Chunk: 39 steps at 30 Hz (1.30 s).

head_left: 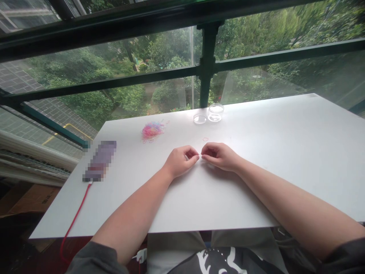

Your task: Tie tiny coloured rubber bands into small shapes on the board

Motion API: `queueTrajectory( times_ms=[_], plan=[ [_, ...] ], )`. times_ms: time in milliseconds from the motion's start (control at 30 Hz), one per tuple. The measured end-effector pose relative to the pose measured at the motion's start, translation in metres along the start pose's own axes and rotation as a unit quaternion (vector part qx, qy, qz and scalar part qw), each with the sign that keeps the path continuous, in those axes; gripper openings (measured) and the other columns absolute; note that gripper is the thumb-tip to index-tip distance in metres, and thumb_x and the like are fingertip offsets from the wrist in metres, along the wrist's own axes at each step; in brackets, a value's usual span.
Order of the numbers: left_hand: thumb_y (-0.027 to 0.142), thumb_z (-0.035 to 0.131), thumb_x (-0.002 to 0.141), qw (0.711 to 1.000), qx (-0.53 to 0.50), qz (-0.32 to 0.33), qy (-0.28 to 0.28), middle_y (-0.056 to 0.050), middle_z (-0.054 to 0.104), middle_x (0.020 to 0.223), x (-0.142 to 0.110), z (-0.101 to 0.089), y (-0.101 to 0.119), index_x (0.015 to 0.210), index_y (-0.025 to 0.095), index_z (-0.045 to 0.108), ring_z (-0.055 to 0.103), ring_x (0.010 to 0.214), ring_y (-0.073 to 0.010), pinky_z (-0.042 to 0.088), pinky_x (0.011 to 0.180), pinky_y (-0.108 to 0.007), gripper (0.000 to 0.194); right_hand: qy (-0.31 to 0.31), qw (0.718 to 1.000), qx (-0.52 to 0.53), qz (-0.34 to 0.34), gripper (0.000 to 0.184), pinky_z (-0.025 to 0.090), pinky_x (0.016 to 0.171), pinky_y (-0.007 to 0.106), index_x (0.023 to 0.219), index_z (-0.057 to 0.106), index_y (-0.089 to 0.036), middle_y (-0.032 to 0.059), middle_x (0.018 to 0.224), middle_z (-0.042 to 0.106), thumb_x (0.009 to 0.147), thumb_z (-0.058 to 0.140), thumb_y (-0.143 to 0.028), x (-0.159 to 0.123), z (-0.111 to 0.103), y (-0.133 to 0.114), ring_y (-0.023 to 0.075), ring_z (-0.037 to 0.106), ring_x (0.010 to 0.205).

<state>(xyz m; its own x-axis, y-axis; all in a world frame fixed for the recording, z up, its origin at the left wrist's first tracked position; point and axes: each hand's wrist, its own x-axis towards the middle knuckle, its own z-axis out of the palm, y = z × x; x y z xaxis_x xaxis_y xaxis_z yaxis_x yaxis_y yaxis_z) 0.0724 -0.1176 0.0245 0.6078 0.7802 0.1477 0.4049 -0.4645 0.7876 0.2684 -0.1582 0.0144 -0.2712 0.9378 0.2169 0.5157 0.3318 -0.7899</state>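
My left hand (pixel 182 161) and my right hand (pixel 219 156) meet above the middle of the white table (pixel 285 152), thumbs and forefingers pinched and fingertips nearly touching. Between the tips is a tiny pale bit, too small to name. Just beyond the fingers, a single thin pink loop, like a small rubber band (pixel 205 139), lies on the tabletop. Farther back on the left is a loose pile of pink, purple and blue rubber bands (pixel 152 130).
Near the back edge stand a clear round jar (pixel 216 113) and its clear lid (pixel 200 119). On the left, a blurred-out phone (pixel 100 160) is plugged into a red cable (pixel 74 219) that hangs over the table edge. Green-framed windows (pixel 207 64) rise behind the table.
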Motion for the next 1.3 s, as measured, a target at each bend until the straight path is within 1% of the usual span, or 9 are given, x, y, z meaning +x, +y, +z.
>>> queueTrajectory(
  times_ms=[300, 533, 700, 800, 933, 1033, 1100, 1200, 1300],
  plan=[
    [0.03, 0.058, 0.079, 0.999, -0.009, 0.019, -0.027, -0.001, 0.069, 0.077, -0.0001, 0.001, 0.0002, 0.082, 0.017, 0.066, 0.055, 0.06, -0.009, 0.044, 0.057, -0.021, 0.016, 0.0, 1.0, 0.002, 0.005, 0.009, 0.035, 0.05, 0.022, 0.08, 0.06, -0.017, -0.0029, 0.059, 0.052, 0.08, 0.055, -0.024, 0.0002, 0.0005, -0.0013, 0.0093, 0.044, 0.052],
    [0.032, 0.06, 0.077, 1.0, -0.005, 0.021, -0.014, -0.001, 0.069, 0.077, -0.0006, 0.0023, 0.0002, 0.082, 0.017, 0.066, 0.056, 0.061, -0.0096, 0.044, 0.058, -0.021, 0.016, 0.002, 1.0, -0.005, 0.002, 0.007, 0.034, 0.05, 0.022, 0.074, 0.059, -0.017, -0.0032, 0.058, 0.051, 0.078, 0.055, -0.021, 0.0004, -0.0004, -0.002, 0.0092, 0.043, 0.053],
    [0.03, 0.058, 0.079, 1.0, -0.006, 0.02, -0.013, -0.001, 0.069, 0.077, 0.0, 0.0025, -0.0011, 0.082, 0.018, 0.066, 0.056, 0.062, -0.0097, 0.044, 0.058, -0.021, 0.015, 0.001, 1.0, -0.015, -0.005, 0.007, 0.035, 0.052, 0.022, 0.077, 0.059, -0.017, -0.0027, 0.06, 0.052, 0.078, 0.052, -0.017, -0.0004, -0.0002, -0.0008, 0.0098, 0.043, 0.055],
    [0.029, 0.057, 0.079, 1.0, -0.007, 0.016, -0.008, 0.0, 0.068, 0.076, 0.0002, 0.0027, -0.0021, 0.081, 0.018, 0.066, 0.055, 0.061, -0.0093, 0.043, 0.058, -0.021, 0.014, 0.006, 1.0, -0.008, -0.001, 0.011, 0.035, 0.052, 0.023, 0.081, 0.059, -0.017, -0.0027, 0.061, 0.052, 0.078, 0.05, -0.014, -0.0005, -0.0007, -0.0002, 0.0099, 0.043, 0.054],
    [0.03, 0.057, 0.079, 1.0, -0.007, 0.013, -0.003, 0.0, 0.068, 0.076, 0.0002, 0.003, -0.0031, 0.08, 0.018, 0.065, 0.053, 0.059, -0.0088, 0.043, 0.057, -0.021, 0.015, -0.02, 0.999, 0.024, -0.01, 0.012, 0.036, 0.053, 0.023, 0.088, 0.06, -0.016, -0.0022, 0.063, 0.05, 0.079, 0.055, -0.02, -0.0011, -0.0027, -0.0009, 0.0104, 0.044, 0.056],
    [0.031, 0.057, 0.078, 1.0, -0.004, 0.011, -0.003, 0.0, 0.068, 0.076, 0.0003, 0.0028, -0.003, 0.079, 0.017, 0.065, 0.052, 0.058, -0.0086, 0.042, 0.057, -0.021, 0.016, -0.04, 0.998, 0.039, -0.014, 0.021, 0.037, 0.053, 0.023, 0.092, 0.06, -0.016, -0.0025, 0.063, 0.05, 0.075, 0.064, -0.028, -0.0013, -0.0033, -0.0021, 0.0106, 0.045, 0.057],
    [0.03, 0.057, 0.078, 1.0, -0.004, 0.01, -0.005, 0.0, 0.068, 0.076, 0.0002, 0.0025, -0.0023, 0.079, 0.017, 0.065, 0.052, 0.058, -0.0087, 0.042, 0.057, -0.021, 0.015, -0.039, 0.999, 0.032, -0.009, 0.018, 0.035, 0.052, 0.022, 0.087, 0.061, -0.016, -0.0031, 0.06, 0.049, 0.075, 0.064, -0.03, -0.001, -0.0029, -0.003, 0.01, 0.043, 0.055],
    [0.03, 0.057, 0.078, 1.0, -0.003, 0.011, -0.011, 0.0, 0.068, 0.075, -0.0001, 0.0018, -0.0007, 0.079, 0.018, 0.066, 0.054, 0.06, -0.0094, 0.042, 0.057, -0.021, 0.015, -0.022, 1.0, 0.007, -0.004, 0.012, 0.033, 0.05, 0.022, 0.076, 0.061, -0.016, -0.003, 0.058, 0.049, 0.079, 0.058, -0.028, -0.0001, -0.002, -0.0038, 0.009, 0.041, 0.052],
    [0.029, 0.056, 0.078, 1.0, -0.003, 0.009, -0.013, -0.001, 0.067, 0.074, -0.0004, 0.0012, 0.0007, 0.078, 0.018, 0.066, 0.055, 0.061, -0.0103, 0.043, 0.057, -0.021, 0.015, -0.013, 1.0, 0.005, -0.004, 0.011, 0.032, 0.049, 0.021, 0.074, 0.06, -0.016, -0.003, 0.057, 0.049, 0.079, 0.055, -0.025, 0.0003, -0.0018, -0.0039, 0.0087, 0.041, 0.051]
  ],
)
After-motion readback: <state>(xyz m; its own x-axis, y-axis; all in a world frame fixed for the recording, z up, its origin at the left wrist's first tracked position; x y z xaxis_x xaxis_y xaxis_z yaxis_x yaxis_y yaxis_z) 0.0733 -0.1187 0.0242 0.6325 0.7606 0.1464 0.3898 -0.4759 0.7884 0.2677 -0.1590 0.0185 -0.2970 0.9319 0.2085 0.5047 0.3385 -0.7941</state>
